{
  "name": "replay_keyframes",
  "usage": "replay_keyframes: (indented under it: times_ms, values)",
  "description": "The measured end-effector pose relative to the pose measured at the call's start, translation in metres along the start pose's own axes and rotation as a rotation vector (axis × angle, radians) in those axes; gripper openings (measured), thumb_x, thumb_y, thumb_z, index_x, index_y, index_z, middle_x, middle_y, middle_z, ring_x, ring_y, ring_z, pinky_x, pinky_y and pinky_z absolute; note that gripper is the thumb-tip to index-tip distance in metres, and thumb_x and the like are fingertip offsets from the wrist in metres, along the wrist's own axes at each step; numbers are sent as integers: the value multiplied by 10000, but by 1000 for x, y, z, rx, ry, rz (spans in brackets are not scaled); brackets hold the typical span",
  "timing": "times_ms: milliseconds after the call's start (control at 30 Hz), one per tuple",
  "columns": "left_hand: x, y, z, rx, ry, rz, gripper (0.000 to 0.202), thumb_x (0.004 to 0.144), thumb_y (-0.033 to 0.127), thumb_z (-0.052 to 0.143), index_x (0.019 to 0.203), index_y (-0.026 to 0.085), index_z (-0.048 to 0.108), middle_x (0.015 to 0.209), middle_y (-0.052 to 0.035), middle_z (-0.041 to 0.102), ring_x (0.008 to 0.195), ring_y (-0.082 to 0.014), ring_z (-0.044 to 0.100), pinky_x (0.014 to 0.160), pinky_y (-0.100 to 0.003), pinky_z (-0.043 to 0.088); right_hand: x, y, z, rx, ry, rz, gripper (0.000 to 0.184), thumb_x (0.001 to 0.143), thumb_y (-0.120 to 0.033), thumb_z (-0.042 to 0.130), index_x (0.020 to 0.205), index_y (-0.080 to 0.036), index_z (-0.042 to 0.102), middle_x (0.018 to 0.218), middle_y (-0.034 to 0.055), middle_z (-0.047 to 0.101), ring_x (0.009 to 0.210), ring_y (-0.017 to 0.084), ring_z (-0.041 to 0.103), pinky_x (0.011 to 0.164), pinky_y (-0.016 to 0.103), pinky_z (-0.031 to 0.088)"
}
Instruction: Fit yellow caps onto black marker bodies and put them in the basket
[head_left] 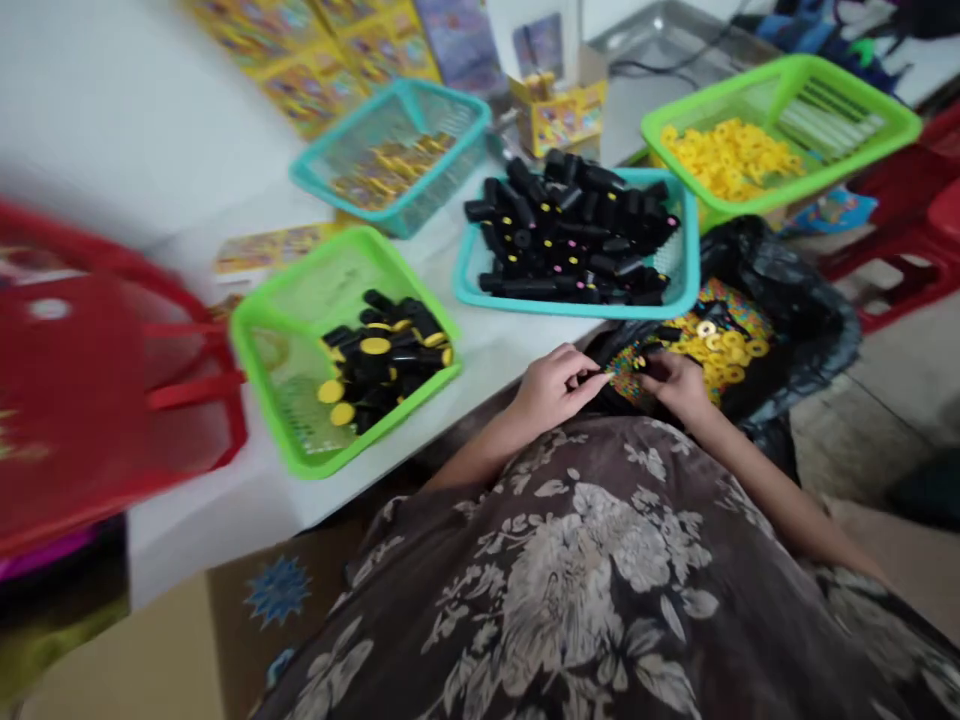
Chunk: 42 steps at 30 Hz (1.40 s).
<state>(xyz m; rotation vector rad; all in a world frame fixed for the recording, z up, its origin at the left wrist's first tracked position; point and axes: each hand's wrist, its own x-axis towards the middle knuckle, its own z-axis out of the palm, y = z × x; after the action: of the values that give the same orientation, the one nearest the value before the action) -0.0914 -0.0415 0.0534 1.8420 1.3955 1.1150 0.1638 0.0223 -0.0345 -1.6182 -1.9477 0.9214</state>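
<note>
Pinching with its fingertips drawn together, the left hand (555, 385) works at the near edge of a heap of multicoloured pieces (628, 372); blur hides whether a piece lies between the fingers. The right hand (681, 385) is curled, thumb and forefinger closed on a small black part (658, 366). Both hands sit over an open black plastic bag (802, 300) just beside the edge of the white table (487, 350). The bag also holds yellow rings (724, 345), touching the multicoloured heap. On the table stand 4 containers:
1. a teal tray (686, 285) of black cylinders (577, 240), nearest the hands
2. a green basket (315, 290) of black cylinders with yellow caps (379, 360)
3. a teal basket (397, 150)
4. a second green basket (862, 125) of yellow rings
</note>
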Motion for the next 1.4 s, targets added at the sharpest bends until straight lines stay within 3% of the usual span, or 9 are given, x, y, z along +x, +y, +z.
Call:
replay_keyframes:
  times_ms: [167, 367, 467, 667, 867, 967, 1167, 1267, 1400]
  values:
    - [25, -20, 68, -244, -184, -163, 321, 830, 340, 813, 1115, 214, 737, 1052, -70, 749, 842, -158, 674, 787, -272, 552, -12, -8, -11, 276, 171, -142, 354, 766, -538, 795, 968, -251, 744, 838, 45, 732, 740, 235, 658, 769, 401, 562]
    - [35, -34, 102, -465, -235, -208, 326, 810, 330, 814, 1095, 187, 748, 1088, -71, 766, 989, -185, 699, 904, -297, 560, -18, -9, -18, 138, 76, -196, 284, 825, -471, 762, 1018, -262, 760, 917, 77, 749, 858, 270, 683, 868, 425, 564]
    - [29, -38, 106, -460, -174, -247, 301, 792, 329, 830, 1044, 189, 745, 1021, -53, 743, 923, -161, 680, 815, -255, 543, -12, 3, -34, -37, 14, -107, 282, 850, -355, 728, 1092, -218, 776, 1017, 110, 757, 909, 281, 701, 889, 418, 557]
    - [23, -44, 107, -460, -134, -361, 350, 696, 316, 910, 943, 177, 705, 848, 4, 697, 706, -106, 588, 658, -209, 454, 16, 24, -78, -615, 139, 214, 314, 917, -232, 608, 1153, -127, 786, 1191, 213, 727, 1071, 341, 698, 863, 390, 533]
    - [18, -45, 114, -585, -207, -508, 461, 630, 437, 936, 888, 180, 654, 702, 67, 621, 606, -90, 546, 586, -208, 429, 55, 8, -72, -741, 86, 270, 464, 954, -404, 648, 1268, -70, 726, 1230, 272, 718, 1090, 368, 712, 856, 400, 555]
    - [15, -45, 118, -642, -192, -510, 504, 572, 448, 966, 870, 167, 671, 726, 55, 639, 616, -87, 541, 584, -220, 441, 63, -1, -67, -770, 33, 333, 495, 937, -338, 643, 1311, -16, 683, 1205, 306, 721, 1089, 391, 726, 883, 441, 566]
    - [19, -49, 114, -710, -168, -522, 596, 505, 527, 985, 857, 167, 665, 686, 59, 607, 603, -96, 516, 553, -247, 446, 59, 18, -73, -585, 268, 267, 352, 881, -352, 656, 1087, -81, 743, 1146, 288, 727, 1071, 424, 735, 925, 546, 583]
    - [25, -46, 112, -739, -167, -514, 625, 498, 524, 992, 884, 166, 654, 729, 51, 629, 599, -91, 510, 554, -256, 458, 46, 22, -74, -308, 407, 230, 318, 835, -437, 712, 993, -161, 695, 959, 187, 751, 952, 368, 747, 918, 535, 592]
    - [34, -41, 113, -675, -186, -416, 542, 565, 454, 990, 890, 161, 670, 753, 38, 645, 640, -97, 535, 626, -260, 460, 17, 5, -63, 103, 198, 55, 481, 738, -647, 786, 937, -229, 653, 781, 57, 715, 710, 252, 698, 713, 411, 599]
